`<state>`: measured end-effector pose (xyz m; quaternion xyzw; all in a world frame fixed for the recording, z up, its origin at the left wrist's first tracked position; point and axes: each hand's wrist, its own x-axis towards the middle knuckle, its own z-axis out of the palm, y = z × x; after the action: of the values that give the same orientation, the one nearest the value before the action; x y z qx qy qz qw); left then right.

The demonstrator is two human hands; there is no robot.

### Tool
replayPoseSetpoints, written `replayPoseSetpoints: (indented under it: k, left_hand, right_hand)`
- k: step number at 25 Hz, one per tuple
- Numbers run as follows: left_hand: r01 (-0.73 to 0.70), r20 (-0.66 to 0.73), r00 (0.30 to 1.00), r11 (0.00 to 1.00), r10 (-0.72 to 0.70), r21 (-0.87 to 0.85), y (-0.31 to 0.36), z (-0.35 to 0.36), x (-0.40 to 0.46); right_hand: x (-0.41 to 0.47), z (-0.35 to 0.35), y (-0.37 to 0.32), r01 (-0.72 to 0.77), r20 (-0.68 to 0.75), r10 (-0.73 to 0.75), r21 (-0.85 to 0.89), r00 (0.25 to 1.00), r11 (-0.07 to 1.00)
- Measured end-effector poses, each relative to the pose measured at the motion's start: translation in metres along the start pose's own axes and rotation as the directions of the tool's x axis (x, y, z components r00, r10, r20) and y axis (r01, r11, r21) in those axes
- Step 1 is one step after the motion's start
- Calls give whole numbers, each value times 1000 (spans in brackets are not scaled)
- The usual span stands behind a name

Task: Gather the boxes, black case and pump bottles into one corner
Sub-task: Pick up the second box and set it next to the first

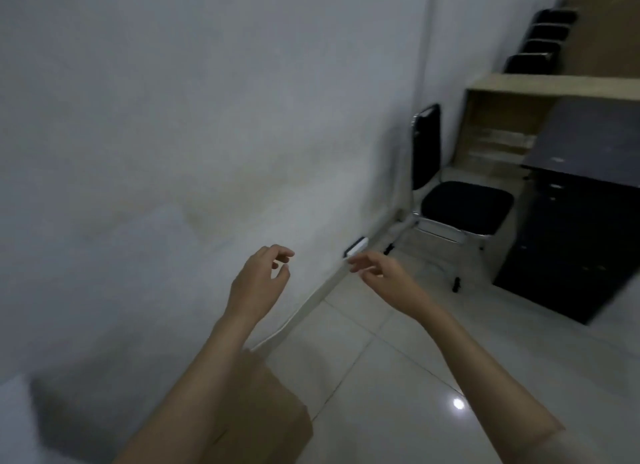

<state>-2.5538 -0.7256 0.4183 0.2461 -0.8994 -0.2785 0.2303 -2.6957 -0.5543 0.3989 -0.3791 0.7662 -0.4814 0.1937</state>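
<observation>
Both your left hand [258,280] and right hand [381,273] hang loosely spread and empty, while the cardboard box [273,418] lies below and behind them against the wall, under your left forearm, nearer that hand.

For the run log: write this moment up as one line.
left hand: empty, grip open | right hand: empty, grip open | cardboard box: on floor by wall, under left forearm | case, bottles: not in view

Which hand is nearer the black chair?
Right. The right hand reaches out just short of the chair, lower and to its left in view. The left hand is farther left, against the wall. Both are empty.
</observation>
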Motion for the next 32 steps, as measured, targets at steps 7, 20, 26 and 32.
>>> replayPoseSetpoints:
  k: [7, 20, 26, 32]
  left_hand:
    - [-290, 276, 910, 951, 309, -106, 137, 61, -79]
    - [-516, 570, 362, 668, 737, -536, 421, 222, -351]
    - [-494, 639, 172, 627, 750, -602, 502, 280, -510]
    - [-471, 707, 40, 637, 707, -610, 530, 352, -606]
  right_hand:
    - [-244, -91, 17, -221, -358, 208, 5, 910, 975]
    - [-698, -153, 48, -493, -802, 514, 330, 303, 805]
    - [-868, -151, 60, -518, -818, 574, 475, 39, 711]
    - [-957, -133, 112, -463, -718, 656, 675, -233, 574]
